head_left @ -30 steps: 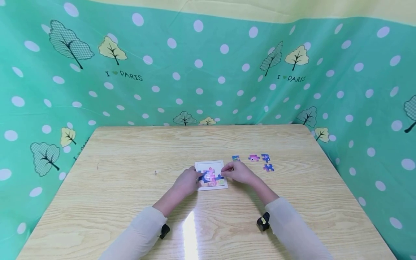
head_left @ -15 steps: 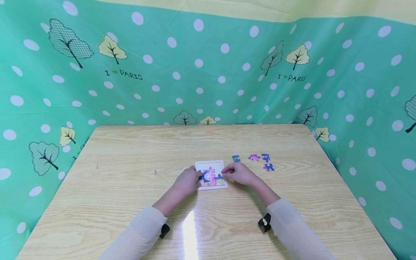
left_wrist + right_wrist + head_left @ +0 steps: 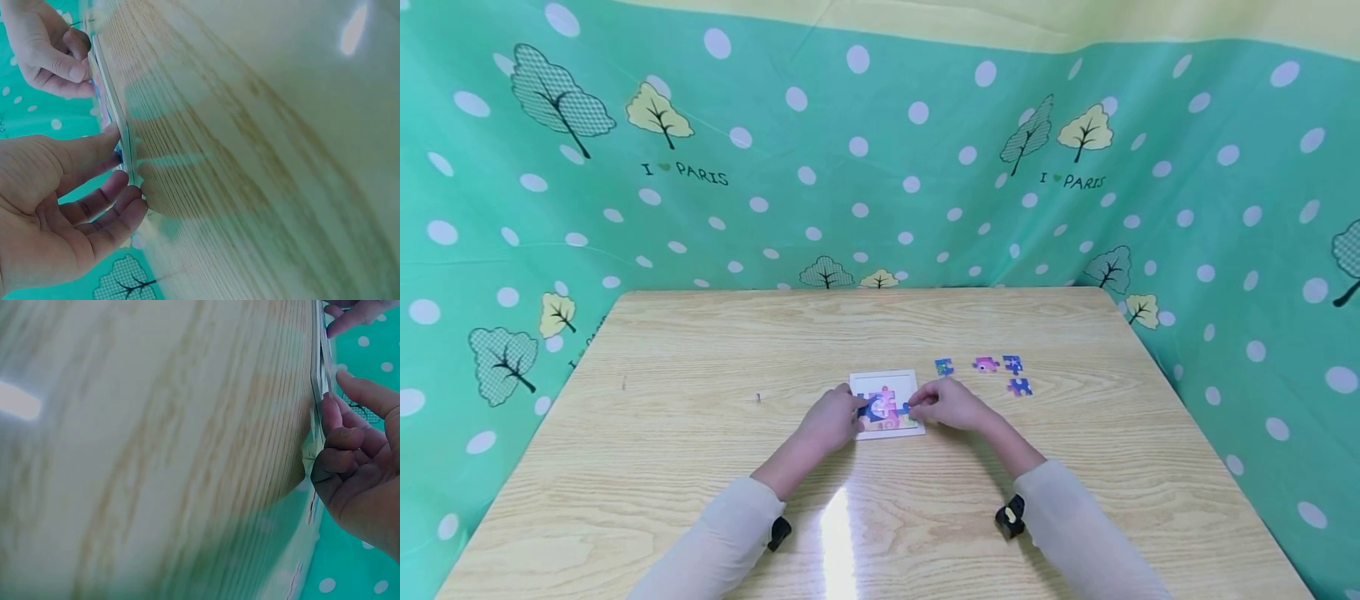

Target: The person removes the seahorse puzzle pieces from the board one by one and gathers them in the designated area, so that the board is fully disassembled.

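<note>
A white puzzle frame [image 3: 882, 374] lies on the table, partly filled along its front and left with jigsaw pieces that show a pink and blue picture [image 3: 889, 407]. My left hand [image 3: 831, 418] grips the frame's left side; in the left wrist view its fingertips meet the frame's edge [image 3: 111, 100]. My right hand [image 3: 951, 402] is over the right part of the frame, pinching a blue puzzle piece [image 3: 905, 408] between thumb and finger beside the pink pieces. Fingers hide part of that piece. In the right wrist view the right hand's [image 3: 362, 456] other fingers are curled.
Several loose puzzle pieces lie right of the frame: a blue-green one [image 3: 943, 367], a pink one [image 3: 986, 364] and blue ones [image 3: 1020, 387]. A small dark mark [image 3: 758, 398] is on the wooden table [image 3: 715, 350]. A green dotted curtain [image 3: 850, 167] surrounds the table's back and sides.
My right hand has shifted slightly left with the blue puzzle piece, closer to the pink pieces. My left hand stays on the frame, and the loose pieces have not moved.
</note>
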Demonstrator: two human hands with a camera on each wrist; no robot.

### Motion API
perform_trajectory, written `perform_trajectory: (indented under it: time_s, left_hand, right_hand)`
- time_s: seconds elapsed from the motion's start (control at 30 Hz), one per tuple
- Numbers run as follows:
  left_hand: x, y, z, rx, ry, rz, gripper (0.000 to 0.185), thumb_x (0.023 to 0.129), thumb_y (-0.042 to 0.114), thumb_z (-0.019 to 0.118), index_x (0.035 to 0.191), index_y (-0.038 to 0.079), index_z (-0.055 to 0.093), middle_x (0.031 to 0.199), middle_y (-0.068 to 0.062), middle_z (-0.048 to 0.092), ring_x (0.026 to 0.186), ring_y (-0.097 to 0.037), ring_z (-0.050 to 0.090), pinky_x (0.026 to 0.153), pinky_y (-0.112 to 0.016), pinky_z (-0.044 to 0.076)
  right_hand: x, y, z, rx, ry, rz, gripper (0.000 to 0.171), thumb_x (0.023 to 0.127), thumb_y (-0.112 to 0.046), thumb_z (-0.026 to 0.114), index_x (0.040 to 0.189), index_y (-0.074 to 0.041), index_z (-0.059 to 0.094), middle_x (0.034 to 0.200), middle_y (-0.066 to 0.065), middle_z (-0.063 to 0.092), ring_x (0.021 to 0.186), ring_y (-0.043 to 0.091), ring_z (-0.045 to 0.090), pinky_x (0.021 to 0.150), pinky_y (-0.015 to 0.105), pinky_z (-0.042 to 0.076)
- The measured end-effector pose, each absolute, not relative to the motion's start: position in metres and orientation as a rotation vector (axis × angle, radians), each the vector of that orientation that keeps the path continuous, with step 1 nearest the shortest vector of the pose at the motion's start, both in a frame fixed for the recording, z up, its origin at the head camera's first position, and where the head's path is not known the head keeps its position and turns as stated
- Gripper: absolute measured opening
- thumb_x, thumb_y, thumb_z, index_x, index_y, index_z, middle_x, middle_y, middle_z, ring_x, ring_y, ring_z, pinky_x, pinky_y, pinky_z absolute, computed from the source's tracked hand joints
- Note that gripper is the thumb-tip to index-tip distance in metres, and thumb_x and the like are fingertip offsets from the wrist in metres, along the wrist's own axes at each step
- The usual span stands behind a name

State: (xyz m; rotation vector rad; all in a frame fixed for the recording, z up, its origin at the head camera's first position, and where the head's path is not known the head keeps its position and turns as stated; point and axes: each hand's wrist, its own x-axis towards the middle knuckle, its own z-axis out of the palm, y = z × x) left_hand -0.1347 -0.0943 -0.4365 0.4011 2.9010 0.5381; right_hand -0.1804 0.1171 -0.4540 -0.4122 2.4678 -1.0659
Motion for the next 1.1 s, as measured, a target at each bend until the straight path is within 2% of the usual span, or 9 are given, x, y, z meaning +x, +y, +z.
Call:
perform_trajectory:
  time_s: [0.2,0.47,0.77,1.1]
  left_hand:
    - [-0.1357,-0.0946,-0.4374,0.417,2.908,0.539,0.035,0.078,0.013,0.064,0.111,0.005,0.061,0.102,-0.015,0.056,0.086,-0.024,0.055,0.078,-0.036,0.047]
    - [-0.1363,-0.0949,-0.4378,0.41,2.901,0.541,0.035,0.077,0.013,0.064,0.112,0.005,0.061,0.105,-0.017,0.056,0.089,-0.026,0.056,0.08,-0.037,0.047]
    - [-0.1369,-0.0939,-0.4365,0.429,2.902,0.505,0.034,0.078,0.013,0.063,0.112,0.006,0.061,0.099,-0.014,0.057,0.083,-0.023,0.055,0.076,-0.035,0.047]
    - [-0.137,-0.0934,-0.4375,0.419,2.909,0.485,0.033,0.078,0.013,0.063,0.111,0.006,0.062,0.1,-0.015,0.057,0.083,-0.023,0.055,0.076,-0.035,0.048]
  right_hand:
    - [-0.1797,0.1149,-0.4529,-0.405,2.436,-1.098,0.028,0.075,-0.02,0.069,0.1,-0.01,0.064,0.069,0.003,0.052,0.058,0.012,0.042,0.049,0.021,0.034]
    - [-0.1787,0.1125,-0.4525,-0.385,2.408,-1.081,0.032,0.073,-0.019,0.07,0.102,-0.011,0.062,0.07,0.002,0.053,0.06,0.013,0.044,0.052,0.022,0.036]
    - [-0.1781,0.1105,-0.4519,-0.391,2.429,-1.064,0.033,0.072,-0.019,0.071,0.101,-0.01,0.06,0.072,0.002,0.053,0.062,0.012,0.046,0.053,0.023,0.039]
    - [-0.1768,0.1069,-0.4526,-0.34,2.438,-1.087,0.03,0.071,-0.016,0.072,0.097,-0.01,0.061,0.077,0.003,0.052,0.068,0.015,0.046,0.058,0.025,0.041]
